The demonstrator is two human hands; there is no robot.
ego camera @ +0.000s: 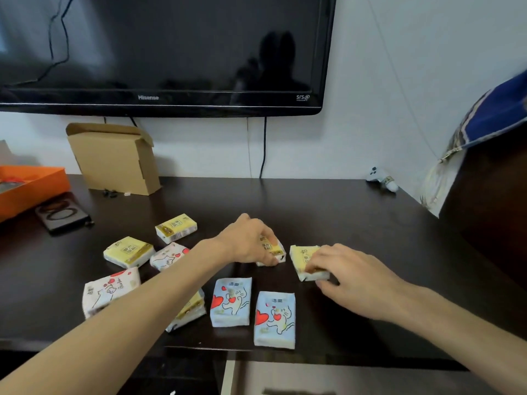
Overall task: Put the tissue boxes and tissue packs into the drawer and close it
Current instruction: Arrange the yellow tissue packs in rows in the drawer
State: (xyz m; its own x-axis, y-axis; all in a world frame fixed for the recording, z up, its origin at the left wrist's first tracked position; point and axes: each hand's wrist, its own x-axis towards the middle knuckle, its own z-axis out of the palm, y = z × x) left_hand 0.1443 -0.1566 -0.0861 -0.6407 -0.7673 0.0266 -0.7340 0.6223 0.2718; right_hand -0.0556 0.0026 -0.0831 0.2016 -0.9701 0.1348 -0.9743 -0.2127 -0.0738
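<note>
Several tissue packs lie scattered on the dark tabletop [328, 212]. My left hand [251, 240] is closed over a yellow pack [276, 252] near the middle. Just to its right, my right hand [345, 269] grips another yellow pack [305, 260] by its near end. Two blue cat-print packs [231, 302] [275, 319] rest near the front edge. Two more yellow packs [176, 228] [129, 251] and two pink cat-print packs [168, 256] [109, 290] sit to the left. My left forearm partly hides one further pack [189, 312]. The open drawer [313, 377] shows below the table's front edge.
An open cardboard box [114, 158] stands at the back left, beside an orange tray [31, 186] and a black device [61, 216]. A wall-mounted TV [159, 52] hangs above. A white controller [380, 179] lies at the back right, near a cloth-covered dark object [484, 166].
</note>
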